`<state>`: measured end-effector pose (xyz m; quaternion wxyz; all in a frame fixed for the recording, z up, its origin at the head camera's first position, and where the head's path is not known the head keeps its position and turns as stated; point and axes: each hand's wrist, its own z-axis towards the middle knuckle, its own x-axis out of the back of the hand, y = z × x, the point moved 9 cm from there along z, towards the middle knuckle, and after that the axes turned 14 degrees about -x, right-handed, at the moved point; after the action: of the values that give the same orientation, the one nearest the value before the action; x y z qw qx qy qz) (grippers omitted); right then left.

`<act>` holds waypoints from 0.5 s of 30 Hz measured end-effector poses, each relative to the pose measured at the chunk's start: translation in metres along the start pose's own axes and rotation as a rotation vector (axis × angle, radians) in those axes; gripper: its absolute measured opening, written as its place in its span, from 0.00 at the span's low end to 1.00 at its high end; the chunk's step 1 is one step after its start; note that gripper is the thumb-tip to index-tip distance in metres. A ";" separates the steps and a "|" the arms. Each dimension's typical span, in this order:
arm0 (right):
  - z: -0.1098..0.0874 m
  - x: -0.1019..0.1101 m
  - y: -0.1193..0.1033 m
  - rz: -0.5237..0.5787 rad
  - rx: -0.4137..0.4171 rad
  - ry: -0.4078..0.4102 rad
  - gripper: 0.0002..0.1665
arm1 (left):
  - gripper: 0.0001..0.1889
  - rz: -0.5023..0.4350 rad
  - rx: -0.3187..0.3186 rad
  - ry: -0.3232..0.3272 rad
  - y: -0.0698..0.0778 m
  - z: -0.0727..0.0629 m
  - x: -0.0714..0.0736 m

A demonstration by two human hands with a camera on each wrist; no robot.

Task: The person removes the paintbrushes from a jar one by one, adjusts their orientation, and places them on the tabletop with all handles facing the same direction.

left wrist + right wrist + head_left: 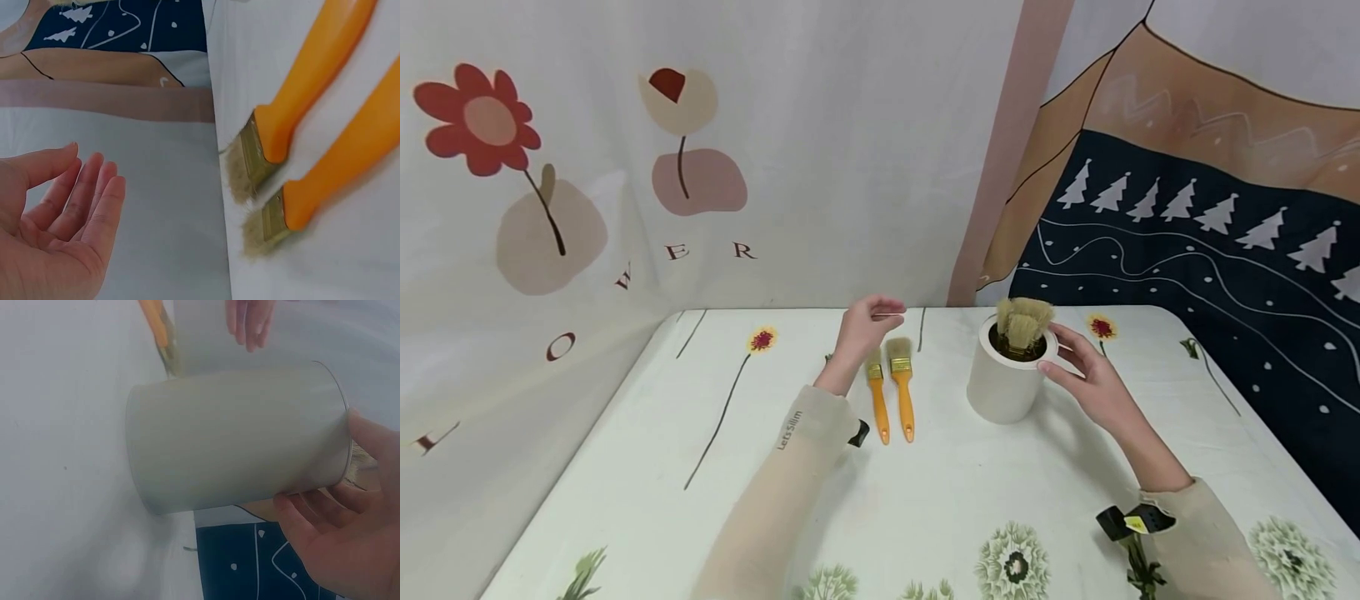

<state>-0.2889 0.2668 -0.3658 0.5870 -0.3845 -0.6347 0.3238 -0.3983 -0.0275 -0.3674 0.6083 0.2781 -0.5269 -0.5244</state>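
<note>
A white cylindrical pot [1002,382] stands upright on the table, with bristle brushes [1025,323] showing bristle-up in its mouth. My right hand [1092,385] grips the pot near its rim; in the right wrist view the thumb and fingers [317,509] touch its upper end. To the left of the pot, two paintbrushes with orange handles, a larger one [903,393] and a smaller one [877,398], lie side by side, bristles pointing away. Just beyond and left of their bristles hovers my left hand [865,332], fingers loosely bent, nothing between them [69,225].
A white flower-printed cloth [925,492] covers the table. Behind it hang a pale printed curtain [850,167] and, at the right, a dark blue panel with white trees [1187,258]. Black wrist devices [1138,521] sit at the sleeves.
</note>
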 end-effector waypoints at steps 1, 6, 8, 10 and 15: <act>0.000 0.000 0.000 0.001 0.001 0.000 0.42 | 0.14 -0.006 -0.002 0.000 0.002 0.000 -0.001; 0.000 0.000 0.000 0.003 0.000 -0.002 0.42 | 0.13 -0.029 -0.043 0.000 0.017 -0.001 -0.008; 0.000 0.000 0.000 0.002 -0.002 -0.002 0.42 | 0.13 -0.034 -0.061 -0.001 0.023 -0.001 -0.010; 0.000 0.000 0.000 0.002 -0.003 -0.001 0.42 | 0.13 -0.041 -0.075 -0.006 0.029 -0.001 -0.013; -0.001 0.000 -0.001 0.000 -0.003 -0.001 0.42 | 0.14 -0.051 -0.112 -0.026 0.045 -0.002 -0.022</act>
<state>-0.2882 0.2658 -0.3650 0.5860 -0.3852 -0.6354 0.3232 -0.3790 0.0056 -0.3359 0.6026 0.2503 -0.4972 -0.5719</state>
